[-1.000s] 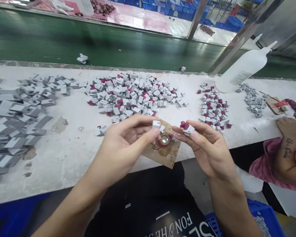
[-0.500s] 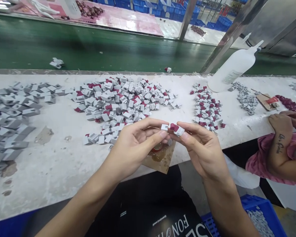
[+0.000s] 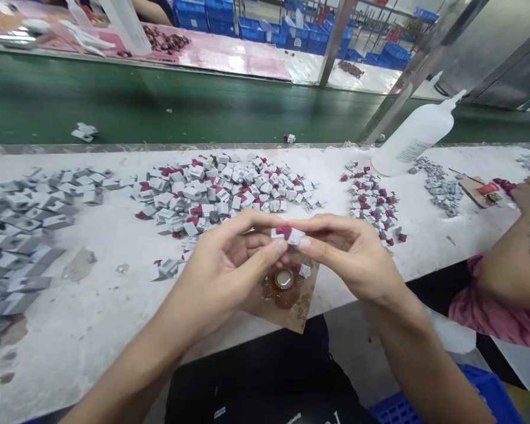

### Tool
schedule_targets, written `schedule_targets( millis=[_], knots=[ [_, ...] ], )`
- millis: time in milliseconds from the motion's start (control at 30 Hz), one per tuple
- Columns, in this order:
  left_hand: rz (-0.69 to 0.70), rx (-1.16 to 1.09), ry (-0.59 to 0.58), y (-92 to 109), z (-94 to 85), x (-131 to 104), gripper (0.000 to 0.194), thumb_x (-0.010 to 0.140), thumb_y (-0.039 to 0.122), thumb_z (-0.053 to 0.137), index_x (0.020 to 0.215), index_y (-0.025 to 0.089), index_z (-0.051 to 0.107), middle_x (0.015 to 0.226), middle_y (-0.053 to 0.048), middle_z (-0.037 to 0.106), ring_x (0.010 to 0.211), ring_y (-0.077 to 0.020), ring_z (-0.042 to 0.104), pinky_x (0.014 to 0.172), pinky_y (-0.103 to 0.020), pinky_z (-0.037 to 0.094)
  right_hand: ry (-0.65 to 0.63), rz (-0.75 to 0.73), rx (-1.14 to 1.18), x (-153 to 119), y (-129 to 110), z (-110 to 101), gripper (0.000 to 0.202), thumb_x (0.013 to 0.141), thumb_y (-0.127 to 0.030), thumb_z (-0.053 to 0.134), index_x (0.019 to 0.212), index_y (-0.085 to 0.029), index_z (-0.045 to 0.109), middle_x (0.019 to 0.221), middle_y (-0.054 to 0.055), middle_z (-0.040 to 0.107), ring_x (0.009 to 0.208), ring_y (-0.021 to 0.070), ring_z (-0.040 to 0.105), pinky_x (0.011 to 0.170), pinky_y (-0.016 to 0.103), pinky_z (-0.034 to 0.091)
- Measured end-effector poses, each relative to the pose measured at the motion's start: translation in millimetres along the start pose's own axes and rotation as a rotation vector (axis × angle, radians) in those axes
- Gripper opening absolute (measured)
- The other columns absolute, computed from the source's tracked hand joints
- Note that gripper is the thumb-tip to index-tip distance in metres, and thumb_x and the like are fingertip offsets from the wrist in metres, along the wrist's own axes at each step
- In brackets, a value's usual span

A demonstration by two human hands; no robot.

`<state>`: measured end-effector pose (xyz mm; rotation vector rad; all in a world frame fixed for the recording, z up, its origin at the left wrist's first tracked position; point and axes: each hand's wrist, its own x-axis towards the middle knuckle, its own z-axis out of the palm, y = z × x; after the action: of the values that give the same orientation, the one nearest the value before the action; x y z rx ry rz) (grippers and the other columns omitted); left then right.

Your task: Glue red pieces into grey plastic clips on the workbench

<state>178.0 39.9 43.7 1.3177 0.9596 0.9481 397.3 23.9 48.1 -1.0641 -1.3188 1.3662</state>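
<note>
My left hand pinches a small white plastic block between thumb and fingertips. Pressed close against it is a small maroon-and-white plastic piece, gripped by the thumb and fingers of my right hand. The two parts meet at the maroon section; how deeply they fit together is hidden by my fingers. Below them a brown cardboard piece carries a metal bottle cap in a wet-looking brown patch. Another small white piece lies on that cardboard.
Behind my hands spreads a pile of white and maroon parts. Grey blocks cover the left side. Maroon-and-white pieces and a white squeeze bottle stand right, near a co-worker's arm. A green belt runs behind.
My hands have come together, bringing the maroon-and-white piece left against the white block. The view has tilted up, and the cardboard with the cap shows more. The co-worker's arm has shifted.
</note>
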Motion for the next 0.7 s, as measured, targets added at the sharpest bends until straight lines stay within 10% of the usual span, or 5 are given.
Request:
schedule_targets(
  millis=[100,233,367,533,700],
  knots=[
    [0.033,0.162,0.123,6.0,-25.6,4.7,0.027,0.098,0.046,0.091,0.117,0.028,0.084,0.092,-0.005,0.083,0.078,-0.0221,0.081,0.070,-0.028,0.069,-0.095,0.012,-0.204,64.5,-13.5,-10.2,0.028,0.101,-0.041,0.092,0.125,-0.026,0.093,0.117,0.008,0.091,0.105,0.0286,0.088,0.090,0.042,0.075],
    [0.099,0.360,0.284,9.5,-51.1,15.2,0.022,0.095,0.044,0.090,0.110,0.028,0.083,0.104,-0.006,0.084,0.086,-0.0215,0.081,0.070,-0.027,0.066,0.289,-0.024,-0.767,190.2,-2.9,-27.5,0.039,0.108,-0.016,0.068,0.144,-0.018,0.082,0.139,0.014,0.084,0.126,0.0306,0.081,0.110,0.046,0.067],
    [0.088,0.463,0.320,19.2,-61.6,52.0,0.022,0.092,0.040,0.088,0.107,0.025,0.081,0.110,-0.008,0.084,0.100,-0.0270,0.082,0.082,-0.035,0.068,0.313,0.060,-0.865,278.6,24.4,-34.8,0.046,0.091,-0.006,0.080,0.136,-0.008,0.083,0.157,0.025,0.073,0.155,0.0420,0.063,0.136,0.058,0.046],
    [-0.055,0.649,0.372,33.0,-69.1,152.7,0.013,0.087,0.018,0.088,0.094,0.023,0.078,0.118,-0.012,0.086,0.114,-0.0336,0.082,0.104,-0.046,0.065,0.276,0.068,-0.806,289.2,31.0,-35.4,0.012,0.097,-0.009,0.075,0.106,-0.009,0.083,0.136,0.023,0.082,0.137,0.0346,0.072,0.128,0.048,0.051],
    [-0.106,0.573,0.327,15.3,-68.1,257.3,0.028,0.079,0.015,0.096,0.070,0.015,0.070,0.100,-0.014,0.086,0.115,-0.0332,0.083,0.106,-0.046,0.063,0.215,0.045,-0.653,222.3,7.6,-46.3,0.017,0.108,-0.012,0.062,0.113,-0.013,0.078,0.122,0.012,0.086,0.088,0.0168,0.083,0.084,0.030,0.066]
  ],
)
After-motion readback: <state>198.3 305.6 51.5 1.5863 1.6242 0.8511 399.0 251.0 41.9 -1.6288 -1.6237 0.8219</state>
